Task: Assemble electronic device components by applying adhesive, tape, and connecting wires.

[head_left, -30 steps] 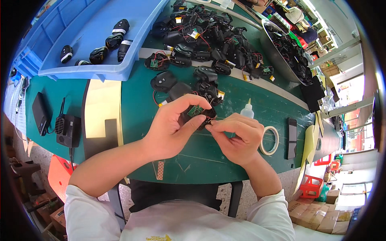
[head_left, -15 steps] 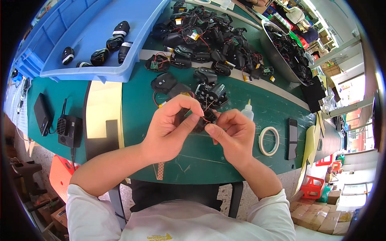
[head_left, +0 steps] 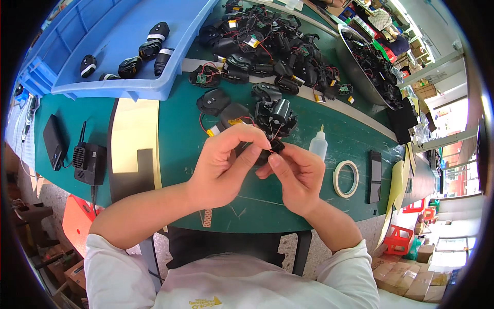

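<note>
Both my hands meet over the green table around a small black device part (head_left: pixel 277 147) with thin wires. Thumb and forefinger of my left hand (head_left: pixel 221 165) are pinched at the wires, close to the part. My right hand (head_left: pixel 298 177) is closed on the part's near side, its thumb pressed beside a red wire. My fingers cover much of the part. Just beyond them lies an opened black device body (head_left: pixel 278 113), linked by thin wires toward my hands. Left of it are a black shell (head_left: pixel 213 102) and a small silver battery (head_left: pixel 212 131) on a red wire.
A blue bin (head_left: pixel 110 91) with several black devices stands at the back left. A heap of wired black parts (head_left: pixel 257 41) covers the far table, beside a metal basin (head_left: pixel 342 56). A dropper bottle (head_left: pixel 319 146), tape roll (head_left: pixel 335 180) and black phone-like object (head_left: pixel 374 177) lie right.
My hands have shifted slightly and drawn closer together, the right thumb now higher by the wires. The view has tilted a little; the surrounding things stay in place.
</note>
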Motion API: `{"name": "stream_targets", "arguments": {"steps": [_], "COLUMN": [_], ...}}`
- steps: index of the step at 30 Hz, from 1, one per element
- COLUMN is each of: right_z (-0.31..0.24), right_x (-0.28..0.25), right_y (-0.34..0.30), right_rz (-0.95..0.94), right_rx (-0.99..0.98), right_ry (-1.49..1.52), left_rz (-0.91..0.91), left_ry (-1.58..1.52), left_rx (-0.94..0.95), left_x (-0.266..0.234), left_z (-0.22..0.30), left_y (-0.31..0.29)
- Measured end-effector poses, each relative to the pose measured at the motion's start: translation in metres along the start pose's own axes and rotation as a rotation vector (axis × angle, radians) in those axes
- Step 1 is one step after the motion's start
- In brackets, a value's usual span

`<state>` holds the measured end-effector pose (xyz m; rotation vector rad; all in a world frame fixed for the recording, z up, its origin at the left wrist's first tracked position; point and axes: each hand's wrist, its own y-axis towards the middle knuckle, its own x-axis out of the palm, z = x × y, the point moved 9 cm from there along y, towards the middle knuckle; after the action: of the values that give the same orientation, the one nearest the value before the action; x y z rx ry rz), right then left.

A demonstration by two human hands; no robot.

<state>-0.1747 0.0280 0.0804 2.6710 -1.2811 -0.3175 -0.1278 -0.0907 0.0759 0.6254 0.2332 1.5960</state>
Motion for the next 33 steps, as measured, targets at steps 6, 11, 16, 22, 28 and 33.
{"name": "stream_targets", "arguments": {"steps": [6, 11, 16, 22, 28, 33], "right_z": [0.011, 0.001, 0.000, 0.020, 0.031, 0.029], "right_x": [-0.004, -0.007, -0.019, -0.014, -0.013, -0.014], "right_y": [-0.002, 0.004, 0.014, 0.015, 0.018, 0.017], "right_rz": [-0.028, -0.028, -0.138, -0.282, -0.317, -0.350], "right_rx": [0.055, -0.039, 0.058, 0.276, 0.340, 0.369], "right_ry": [0.247, 0.040, -0.157, 0.018, 0.200, 0.326], "left_rz": [-0.022, 0.015, -0.235, -0.179, -0.242, -0.226], "left_ry": [-0.014, 0.045, 0.234, 0.173, 0.256, 0.176], "left_rx": [-0.028, -0.061, -0.372, -0.288, -0.122, -0.219], "left_x": [-0.002, -0.006, 0.002, 0.001, 0.000, 0.004], "left_z": [-0.003, 0.009, -0.007, -0.018, -0.007, -0.011], "left_y": [0.004, 0.014, 0.017, 0.012, 0.018, 0.020]}}
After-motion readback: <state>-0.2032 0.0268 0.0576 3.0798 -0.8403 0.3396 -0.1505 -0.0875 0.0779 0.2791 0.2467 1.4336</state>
